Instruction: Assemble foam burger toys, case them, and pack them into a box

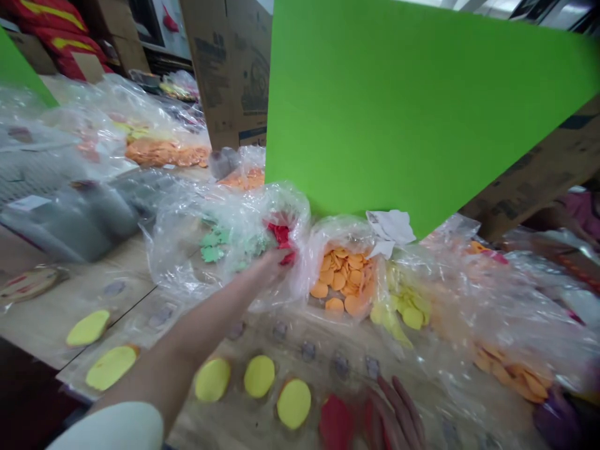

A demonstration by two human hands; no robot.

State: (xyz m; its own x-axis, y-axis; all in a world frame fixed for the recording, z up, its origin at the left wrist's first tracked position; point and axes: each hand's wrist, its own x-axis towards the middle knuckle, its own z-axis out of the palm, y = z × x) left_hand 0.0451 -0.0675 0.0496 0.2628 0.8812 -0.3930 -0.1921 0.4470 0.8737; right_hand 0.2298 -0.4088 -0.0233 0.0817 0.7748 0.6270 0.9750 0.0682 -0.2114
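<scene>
My left hand [274, 262] reaches into a clear plastic bag [175, 250], at the red pieces [281, 236]. Blur and plastic hide its fingertips. Green cut-out pieces [213, 244] lie in plastic just left of it. At the bottom edge, my right hand [396, 415] rests with stretched, slightly spread fingers over a red piece, partly covered by it. Beside that lies a red oval [336, 422]. A row of yellow ovals, among them one yellow oval [294, 403], runs leftward across the table [244, 431].
Bags of orange discs [344, 275] and yellow discs [412, 306] stand right of my left hand. A tall green board [398, 112] rises behind them, near cardboard boxes [229, 69]. A grey bin [70, 219] sits at left. Another person's dark sleeve [560, 415] shows at lower right.
</scene>
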